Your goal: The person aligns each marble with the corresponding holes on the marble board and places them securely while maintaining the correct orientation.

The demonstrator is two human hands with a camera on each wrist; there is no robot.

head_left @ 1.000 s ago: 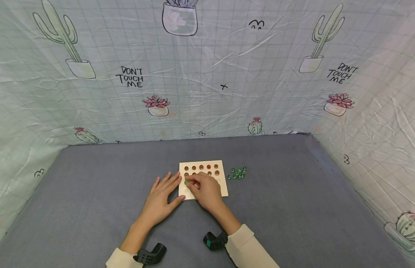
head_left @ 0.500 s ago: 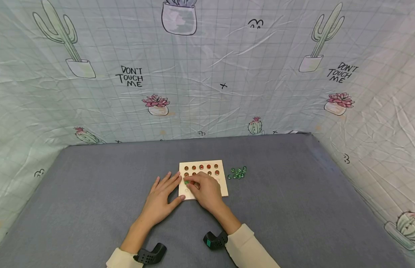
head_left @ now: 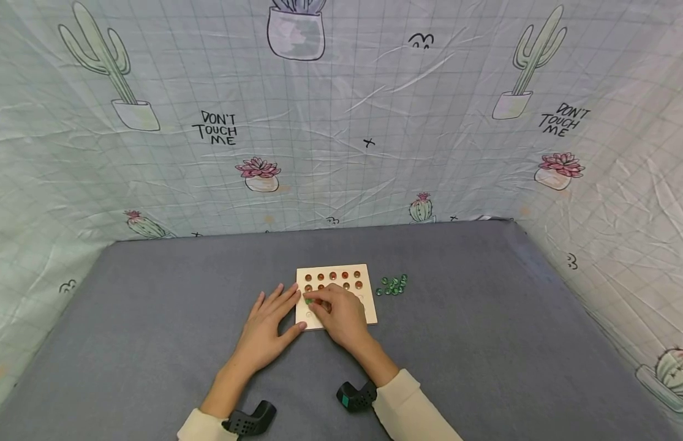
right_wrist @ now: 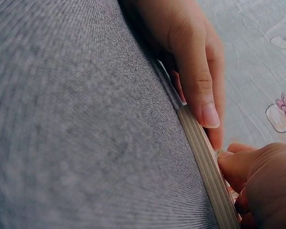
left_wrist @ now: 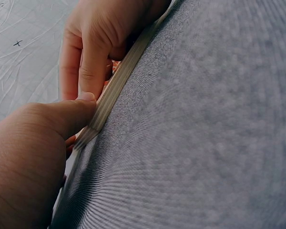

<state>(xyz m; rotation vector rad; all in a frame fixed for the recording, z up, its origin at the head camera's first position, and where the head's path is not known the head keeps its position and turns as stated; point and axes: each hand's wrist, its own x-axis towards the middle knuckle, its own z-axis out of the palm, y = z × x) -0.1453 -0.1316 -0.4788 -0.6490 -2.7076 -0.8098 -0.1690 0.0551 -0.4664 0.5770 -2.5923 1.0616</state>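
The right hand (head_left: 341, 312) pinches a green marble (head_left: 309, 301) between thumb and fingertips at the left side of the board (head_left: 370, 312), midway between the bench's (head_left: 484, 318) left and right edges. Glassy and round, it should be light, hard and slippery, best held across its sides. The left hand (head_left: 266, 334), fingers spread, rests along the board's left edge. The board looks like stiff, layered plywood; the bench's grey cloth is finely woven.

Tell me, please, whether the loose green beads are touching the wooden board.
Apart: the head view shows a strip of grey cloth between the wooden board and the nearest green bead.
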